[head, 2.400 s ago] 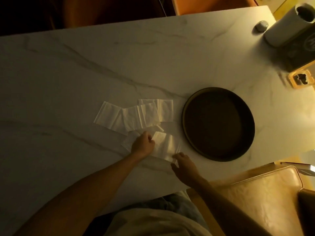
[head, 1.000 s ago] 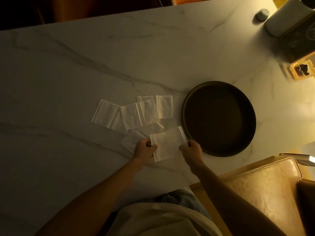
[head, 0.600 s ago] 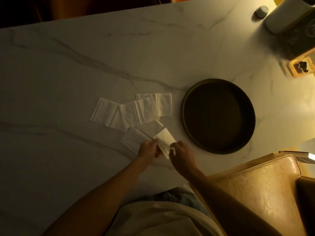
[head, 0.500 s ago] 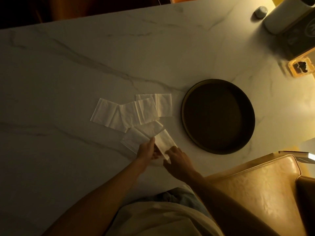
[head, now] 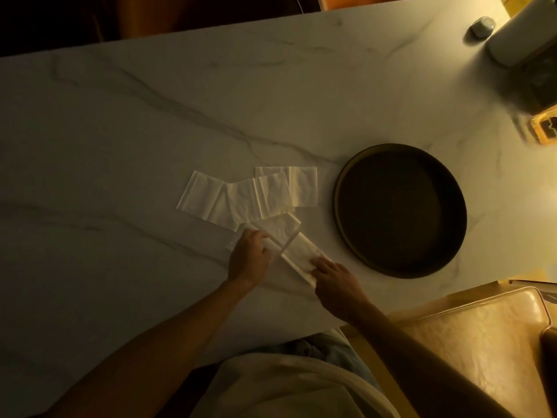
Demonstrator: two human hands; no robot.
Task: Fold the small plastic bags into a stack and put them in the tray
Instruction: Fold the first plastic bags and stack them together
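A folded clear plastic bag (head: 298,254) lies as a narrow strip on the marble table (head: 120,131), near its front edge. My left hand (head: 248,256) pinches the strip's left end. The fingertips of my right hand (head: 333,279) press down on its right end. Another small bag (head: 278,229) lies flat just behind, partly under my left hand. Several more clear bags (head: 250,194) overlap in a row further back. The round dark tray (head: 340,182) sits to the right of the bags with nothing in it.
A tan leather chair (head: 470,336) stands at the lower right beside the table edge. At the far right corner are a white cylinder (head: 512,37), a small grey round object (head: 482,25), a dark box (head: 539,86) and a yellow holder (head: 542,128).
The bag held up flat between both hands one second ago has been folded in half and laid down as a narrow strip; my right hand moved down onto its right end.
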